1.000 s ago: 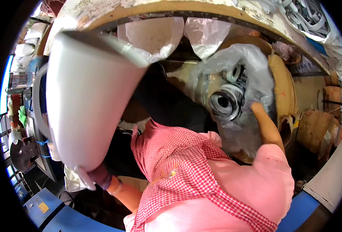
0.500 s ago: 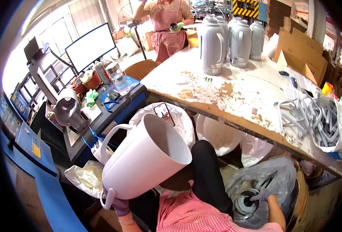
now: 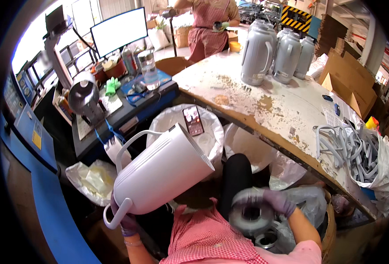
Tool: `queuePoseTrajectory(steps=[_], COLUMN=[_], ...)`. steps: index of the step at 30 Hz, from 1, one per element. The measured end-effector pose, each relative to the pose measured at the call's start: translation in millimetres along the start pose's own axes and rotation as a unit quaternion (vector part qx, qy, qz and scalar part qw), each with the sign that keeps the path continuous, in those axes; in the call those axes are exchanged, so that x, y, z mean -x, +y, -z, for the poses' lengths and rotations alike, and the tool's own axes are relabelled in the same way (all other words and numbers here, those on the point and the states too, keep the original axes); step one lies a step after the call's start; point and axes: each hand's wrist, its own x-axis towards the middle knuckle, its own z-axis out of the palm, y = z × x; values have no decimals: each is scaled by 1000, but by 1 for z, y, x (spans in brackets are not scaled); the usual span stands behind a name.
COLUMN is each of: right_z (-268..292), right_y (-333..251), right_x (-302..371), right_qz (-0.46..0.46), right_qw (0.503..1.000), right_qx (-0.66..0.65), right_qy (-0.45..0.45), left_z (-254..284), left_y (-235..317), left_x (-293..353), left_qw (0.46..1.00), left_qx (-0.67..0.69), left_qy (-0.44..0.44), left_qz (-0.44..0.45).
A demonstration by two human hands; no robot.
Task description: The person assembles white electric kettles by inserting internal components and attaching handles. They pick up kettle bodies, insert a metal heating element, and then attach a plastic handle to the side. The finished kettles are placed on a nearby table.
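While the purple-gloved left hand (image 3: 129,224) grasps a pale grey jug (image 3: 161,171) around its base, the purple-gloved right hand (image 3: 280,202) is closed on the rim of a grey ring (image 3: 239,220), which is blurred. The jug lies slantwise above the left hand, its open end up and toward the right hand's side; a long curved handle (image 3: 120,154) runs along its far-left side, and a small loop (image 3: 125,207) juts from its base just beside the left fingers. Just below the ring and the right hand sits a smaller ring-shaped part (image 3: 266,240), next to a clear plastic bag (image 3: 309,200). To the left of the left hand is a white bag (image 3: 93,180) with pale contents. Beyond both hands, a phone (image 3: 193,121) leans in a white-lined bin (image 3: 163,119). Farther ahead of the right hand stretches a worn table (image 3: 229,97), bearing grey flasks (image 3: 256,57) and, nearer that hand's right, a heap of grey handles (image 3: 348,149). Across the table stands another person (image 3: 208,26).
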Motion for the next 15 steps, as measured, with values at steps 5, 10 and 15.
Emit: queuePoseTrajectory(steps=[5,10,15], right_z=[-15,-56,-66], right_y=[-53,-55,-58], right_x=[-28,-45,-33], right_qz=[325,511,656], right_qw=[944,793,692], right_qx=[-14,261,258], right_qy=[57,204,156], left_z=[28,3,9], left_y=[-26,-21,-3], left_x=[26,30,11], left_qw=[993,956,948], left_qx=[-106,-268,-191], left_qy=[-53,-95,-241], left_qz=[4,-74,87])
